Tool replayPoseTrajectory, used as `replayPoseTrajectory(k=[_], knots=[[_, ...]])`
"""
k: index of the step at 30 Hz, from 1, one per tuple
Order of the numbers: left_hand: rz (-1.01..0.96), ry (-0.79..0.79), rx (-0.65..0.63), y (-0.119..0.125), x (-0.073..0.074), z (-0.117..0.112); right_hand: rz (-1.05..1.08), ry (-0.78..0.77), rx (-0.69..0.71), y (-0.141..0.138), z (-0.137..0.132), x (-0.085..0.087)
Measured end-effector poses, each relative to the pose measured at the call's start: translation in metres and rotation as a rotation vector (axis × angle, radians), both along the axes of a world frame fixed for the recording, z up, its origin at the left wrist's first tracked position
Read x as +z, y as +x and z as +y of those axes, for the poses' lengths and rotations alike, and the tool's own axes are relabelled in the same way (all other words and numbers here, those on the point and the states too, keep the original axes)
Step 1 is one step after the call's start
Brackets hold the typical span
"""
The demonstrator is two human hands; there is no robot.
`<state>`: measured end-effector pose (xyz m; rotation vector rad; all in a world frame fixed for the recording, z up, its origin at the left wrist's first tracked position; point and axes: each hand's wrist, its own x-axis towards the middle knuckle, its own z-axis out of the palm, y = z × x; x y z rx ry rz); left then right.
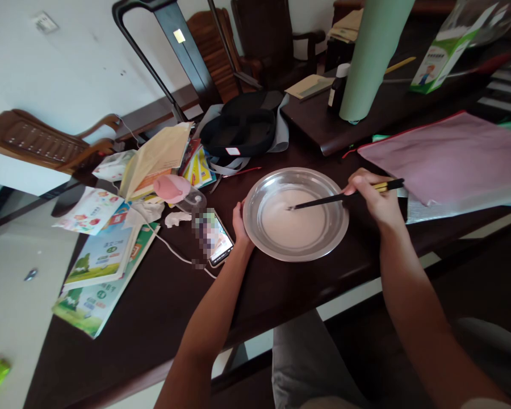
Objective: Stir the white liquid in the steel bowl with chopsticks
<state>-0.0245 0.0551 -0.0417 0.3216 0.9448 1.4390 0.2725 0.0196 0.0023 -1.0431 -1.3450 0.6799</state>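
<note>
Across a dark desk, looks down toward a front edge running slantwise above the lap, with open room for moving at the lower left. At the right, shows a pink mesh pouch lying flat, close to that front edge. Farther back, shows a black padded bag behind the middle. Nearer, centres on a round metal basin, flat on the desk and holding pale liquid, with a dark strip of desktop between rim and front edge. Toward the left edge, takes in stacked books, well apart from the basin. Holds the basin's left side with the left hand, curled narrowly against the outer wall. Has the right hand closed, just outside the right rim. Near the left wrist, includes a lit phone, narrowing the room there. From the right hand, slants black-and-gold chopsticks over the rim, with tips at the liquid's surface; cannot tell how deep.
</note>
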Motion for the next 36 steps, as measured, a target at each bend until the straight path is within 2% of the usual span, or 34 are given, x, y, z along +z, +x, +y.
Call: replayPoseTrajectory(k=[1, 3, 5, 7, 9, 12, 14, 17, 20, 23, 25, 28, 30, 33, 36], knots=[[0.003, -0.002, 0.005, 0.0, 0.0, 0.0, 0.038, 0.013, -0.011, 0.001, 0.0, -0.001], [0.018, -0.01, 0.014, 0.0, 0.0, 0.001, 0.061, 0.003, 0.059, 0.002, 0.0, -0.003], [0.031, -0.018, 0.022, 0.0, 0.001, 0.001, -0.001, -0.036, 0.175, 0.001, -0.001, -0.001], [0.032, -0.024, 0.027, 0.001, 0.002, 0.0, -0.074, -0.047, 0.215, 0.0, -0.001, 0.001], [0.033, -0.026, 0.025, 0.002, 0.005, -0.001, -0.079, -0.028, 0.135, -0.001, -0.001, 0.002], [0.038, -0.021, 0.027, 0.003, 0.008, -0.001, 0.031, 0.01, 0.018, 0.0, 0.0, 0.0], [0.037, -0.017, 0.029, 0.004, 0.009, -0.002, 0.075, 0.005, 0.084, 0.001, -0.001, -0.001], [0.034, -0.002, 0.021, 0.005, 0.009, -0.002, -0.008, -0.052, 0.216, -0.001, -0.002, 0.0], [0.04, 0.012, 0.017, 0.005, 0.01, -0.002, -0.038, -0.053, 0.111, -0.001, -0.001, 0.0], [0.044, 0.003, 0.03, 0.007, 0.012, -0.002, 0.066, 0.0, 0.004, 0.0, 0.0, -0.002], [0.049, -0.007, 0.046, 0.008, 0.015, -0.002, 0.09, 0.0, 0.074, 0.001, -0.001, -0.002], [0.036, -0.009, 0.059, 0.011, 0.02, -0.003, -0.014, -0.046, 0.203, -0.001, -0.002, 0.001], [0.016, -0.008, 0.054, 0.012, 0.023, -0.004, -0.054, -0.041, 0.168, -0.001, -0.001, 0.0], [0.003, -0.012, 0.038, 0.014, 0.028, -0.006, 0.037, 0.026, 0.048, 0.001, 0.001, -0.003], [-0.006, -0.02, 0.046, 0.015, 0.032, -0.007, 0.073, 0.038, 0.107, 0.002, 0.001, -0.004]])
